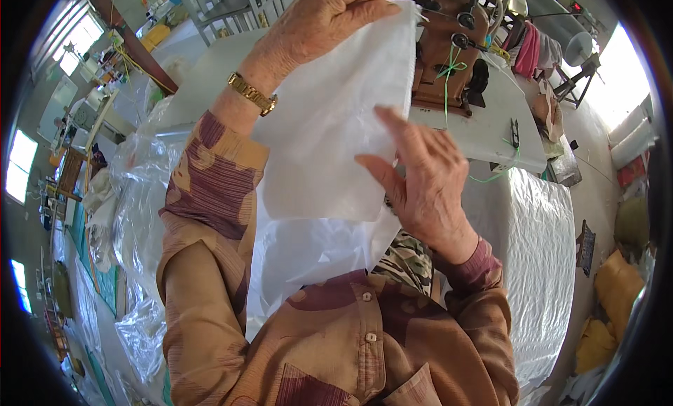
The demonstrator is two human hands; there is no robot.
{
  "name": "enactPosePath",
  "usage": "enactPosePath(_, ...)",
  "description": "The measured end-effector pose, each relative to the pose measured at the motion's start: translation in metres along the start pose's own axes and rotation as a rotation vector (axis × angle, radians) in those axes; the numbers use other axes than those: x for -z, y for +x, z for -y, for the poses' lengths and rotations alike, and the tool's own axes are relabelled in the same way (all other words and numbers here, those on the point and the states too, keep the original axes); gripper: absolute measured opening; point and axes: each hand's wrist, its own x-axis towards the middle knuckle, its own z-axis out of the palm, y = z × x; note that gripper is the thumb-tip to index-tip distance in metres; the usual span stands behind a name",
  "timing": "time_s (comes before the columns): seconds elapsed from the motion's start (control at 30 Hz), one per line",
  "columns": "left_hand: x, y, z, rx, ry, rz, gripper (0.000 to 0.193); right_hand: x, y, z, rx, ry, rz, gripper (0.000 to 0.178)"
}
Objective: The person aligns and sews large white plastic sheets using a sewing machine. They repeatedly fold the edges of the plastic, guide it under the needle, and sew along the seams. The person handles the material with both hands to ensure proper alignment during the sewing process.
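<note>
A white, slightly see-through plastic-like sheet (319,146) hangs in front of my chest and drapes down over my lap. My left hand (329,20) is raised at the top, its fingers closed on the sheet's upper edge near the corner. Beside the sheet's right edge is my right hand (427,178), thumb and index finger spread apart, gripping nothing. A brown sewing machine (442,69) stands just beyond the sheet's upper right corner, with green thread (449,73) tied in a bow on it.
Thread snips (515,134) lie on the grey worktable (484,136) right of the machine. Clear plastic film (140,195) heaps at my left, and white sheeting (540,245) hangs at my right. A dark pedal-like piece (585,246) and yellow bags (617,287) sit farther right.
</note>
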Motion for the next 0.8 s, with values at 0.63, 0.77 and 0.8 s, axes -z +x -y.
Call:
enactPosePath(0.63,0.008,0.03,-0.017,0.11,-0.096,0.019,0.024,-0.003,-0.026,-0.025,-0.237,0.751,-0.315,0.032)
enactPosePath(0.77,0.003,0.029,-0.022,0.147,-0.198,0.03,0.024,-0.008,-0.03,-0.041,-0.632,1.267,-0.12,0.027)
enactPosePath(0.8,0.002,0.029,-0.026,0.151,-0.201,0.041,0.025,-0.009,-0.028,-0.044,-0.62,1.219,-0.061,0.027)
